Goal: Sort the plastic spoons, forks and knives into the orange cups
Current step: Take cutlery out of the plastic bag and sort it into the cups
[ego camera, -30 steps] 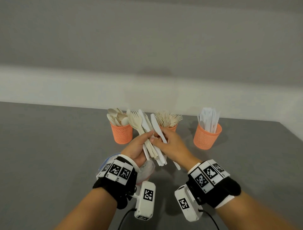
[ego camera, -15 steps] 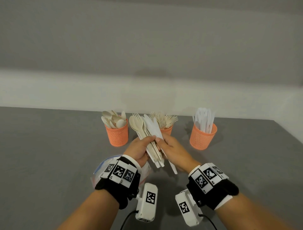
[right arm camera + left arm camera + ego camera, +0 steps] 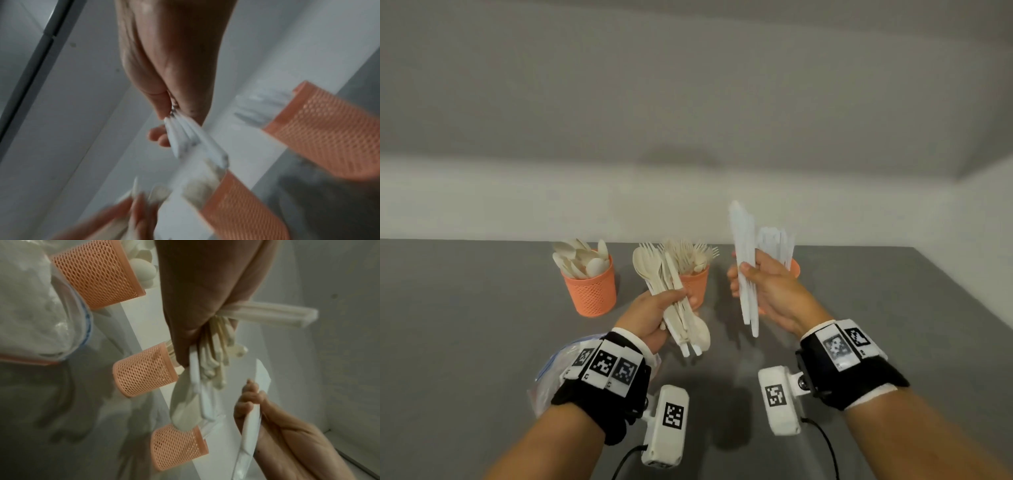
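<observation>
Three orange mesh cups stand in a row on the grey table: the left cup [image 3: 592, 291] holds spoons, the middle cup [image 3: 697, 284] forks, and the right cup [image 3: 795, 268] white knives, mostly hidden behind my right hand. My left hand [image 3: 667, 303] grips a bundle of beige spoons and forks [image 3: 654, 270] in front of the middle cup. My right hand [image 3: 741, 279] holds a few white knives [image 3: 743, 240] upright, just in front of the right cup. In the left wrist view the bundle [image 3: 213, 361] fans out below my fingers. The right wrist view shows the knives [image 3: 191, 139], blurred.
A clear zip bag [image 3: 558, 370] lies on the table under my left wrist. A pale wall runs behind the cups. The table's right edge [image 3: 962, 291] slants away past the right cup.
My right hand has drawn the white knives out of the shared bundle and moved up and right to the knife cup. My left hand keeps the beige spoons and forks.
</observation>
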The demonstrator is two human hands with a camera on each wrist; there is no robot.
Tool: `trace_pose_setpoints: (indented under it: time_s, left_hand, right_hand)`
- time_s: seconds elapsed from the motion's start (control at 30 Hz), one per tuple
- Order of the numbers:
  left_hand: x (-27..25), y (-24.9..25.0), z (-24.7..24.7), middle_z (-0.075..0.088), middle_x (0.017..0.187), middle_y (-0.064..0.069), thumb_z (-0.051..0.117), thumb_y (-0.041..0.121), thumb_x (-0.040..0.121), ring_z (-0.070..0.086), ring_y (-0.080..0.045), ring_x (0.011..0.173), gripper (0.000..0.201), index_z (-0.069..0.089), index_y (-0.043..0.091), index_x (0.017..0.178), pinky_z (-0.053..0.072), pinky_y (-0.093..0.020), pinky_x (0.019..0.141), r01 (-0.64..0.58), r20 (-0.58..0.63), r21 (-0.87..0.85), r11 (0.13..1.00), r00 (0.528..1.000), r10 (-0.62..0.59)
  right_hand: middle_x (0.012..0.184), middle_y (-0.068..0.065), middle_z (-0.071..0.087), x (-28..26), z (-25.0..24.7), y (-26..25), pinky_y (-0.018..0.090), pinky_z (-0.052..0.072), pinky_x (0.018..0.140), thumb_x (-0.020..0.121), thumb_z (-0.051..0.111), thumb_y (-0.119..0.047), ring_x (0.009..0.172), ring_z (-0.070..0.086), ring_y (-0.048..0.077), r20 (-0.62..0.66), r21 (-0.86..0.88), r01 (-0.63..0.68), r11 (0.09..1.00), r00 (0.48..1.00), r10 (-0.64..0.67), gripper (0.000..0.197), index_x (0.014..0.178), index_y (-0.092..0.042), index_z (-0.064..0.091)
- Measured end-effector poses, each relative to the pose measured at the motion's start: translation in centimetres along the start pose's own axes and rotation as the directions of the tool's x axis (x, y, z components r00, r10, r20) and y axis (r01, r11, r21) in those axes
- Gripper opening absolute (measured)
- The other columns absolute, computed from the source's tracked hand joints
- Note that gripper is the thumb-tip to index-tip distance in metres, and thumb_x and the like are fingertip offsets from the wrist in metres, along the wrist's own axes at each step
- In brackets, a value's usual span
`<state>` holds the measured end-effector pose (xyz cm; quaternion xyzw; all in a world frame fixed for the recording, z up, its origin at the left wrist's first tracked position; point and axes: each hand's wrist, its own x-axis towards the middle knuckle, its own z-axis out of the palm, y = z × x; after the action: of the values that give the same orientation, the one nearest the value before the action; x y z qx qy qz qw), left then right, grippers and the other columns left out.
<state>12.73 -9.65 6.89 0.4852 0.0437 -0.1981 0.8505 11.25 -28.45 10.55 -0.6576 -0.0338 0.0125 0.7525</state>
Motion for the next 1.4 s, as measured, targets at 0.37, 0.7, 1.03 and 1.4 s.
trace_pose_setpoints:
  time_s: [0.37, 0.7, 1.03, 1.4]
  left_hand:
    - [0.6, 0.2, 1.7, 0.066, 0.059, -0.002, 0.049, -0.003, 0.088, 0.067, -0.009, 0.058, 0.013, 0.058, 0.006, 0.091, 0.056, -0.023, 0.056, -0.077, 0.088, 0.016, 0.997, 0.993, 0.075]
    - [1.0, 0.2, 2.1, 0.064, 0.068, -0.003, 0.059, -0.002, 0.080, 0.065, -0.012, 0.064, 0.020, 0.057, 0.008, 0.098, 0.057, -0.027, 0.062, -0.063, 0.191, -0.037, 0.997, 0.979, 0.069]
    - [1.5, 0.9, 1.8, 0.064, 0.063, -0.003, 0.047, -0.008, 0.085, 0.065, -0.009, 0.058, 0.018, 0.059, 0.006, 0.082, 0.057, -0.021, 0.061, -0.065, 0.107, -0.193, 0.979, 0.991, 0.086]
    - [2.3, 1.8, 0.2, 0.059, 0.060, -0.001, 0.057, 0.017, 0.086, 0.062, -0.010, 0.059, 0.022, 0.055, 0.012, 0.065, 0.055, -0.024, 0.063, -0.174, -0.050, -0.264, 0.949, 0.985, 0.167]
  right_hand:
    - [0.096, -0.003, 0.056, 5.6, -8.5, 0.3, 0.041, 0.044, 0.102, 0.098, 0.036, -0.008, 0.097, 0.057, 0.016, -0.450, -0.289, 0.215, 0.933, 0.829, -0.331, 0.018, 0.095, -0.024, 0.045]
    - [0.107, 0.006, 0.056, 7.7, -9.3, 3.4, 0.030, 0.040, 0.083, 0.097, 0.036, -0.009, 0.096, 0.052, 0.021, -0.307, -0.611, 0.060, 0.789, 0.901, -0.306, 0.031, 0.127, -0.007, 0.043]
    - [0.117, 0.003, 0.048, 6.4, -6.7, 1.4, 0.019, 0.035, 0.096, 0.077, 0.053, 0.011, 0.111, 0.046, 0.012, -0.248, -0.580, 0.346, 0.737, 0.787, -0.565, 0.056, 0.122, -0.022, 0.045]
    - [0.067, 0.008, 0.064, 1.2, 2.1, 2.7, 0.019, 0.050, 0.054, 0.095, 0.048, -0.028, 0.052, 0.060, 0.008, 0.197, -0.457, -0.076, 0.886, 0.963, 0.184, 0.026, 0.088, -0.010, 0.065]
